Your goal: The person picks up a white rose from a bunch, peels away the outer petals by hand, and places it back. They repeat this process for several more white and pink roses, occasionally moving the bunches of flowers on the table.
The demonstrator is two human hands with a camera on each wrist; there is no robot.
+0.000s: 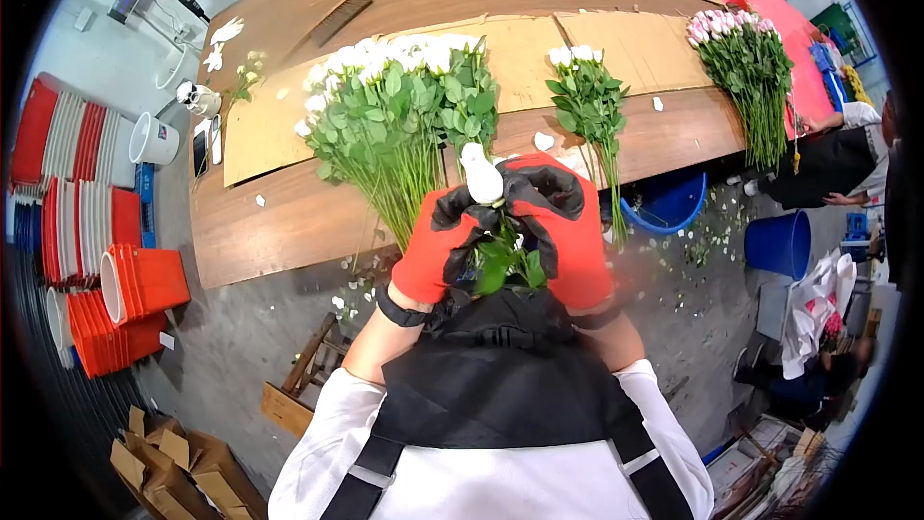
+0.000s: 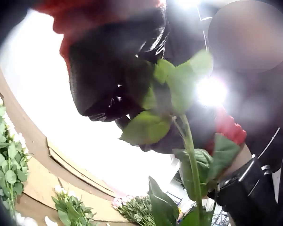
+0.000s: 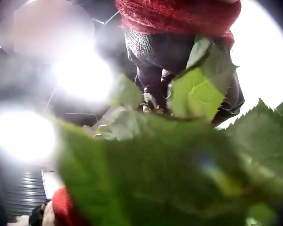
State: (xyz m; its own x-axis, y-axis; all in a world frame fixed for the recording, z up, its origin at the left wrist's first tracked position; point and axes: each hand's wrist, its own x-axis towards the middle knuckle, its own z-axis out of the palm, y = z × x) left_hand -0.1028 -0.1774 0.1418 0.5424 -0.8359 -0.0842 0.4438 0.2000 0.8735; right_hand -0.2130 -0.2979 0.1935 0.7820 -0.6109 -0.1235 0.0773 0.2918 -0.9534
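Both hands wear red gloves with black palms and meet around one white rose (image 1: pixel 483 176) in front of the chest. The left hand (image 1: pixel 438 241) curls its fingers round the rose just below the bloom. On the other side, the right hand (image 1: pixel 563 231) pinches at the base of the same bloom. Green leaves (image 1: pixel 500 262) hang below the hands. In the left wrist view the stem (image 2: pixel 192 165) runs downward from a gloved hand (image 2: pixel 113 70). Large blurred leaves (image 3: pixel 155 165) cover much of the right wrist view, hiding part of the fingers.
A wooden table (image 1: pixel 260 241) holds cardboard (image 1: pixel 260 135), a large bunch of white roses (image 1: pixel 385 106), a smaller bunch (image 1: pixel 589 101) and pink roses (image 1: pixel 746 58). Blue tubs (image 1: pixel 778 243) stand beyond its right edge, red crates (image 1: pixel 144 284) at the left, a wooden stool (image 1: pixel 289 408) below.
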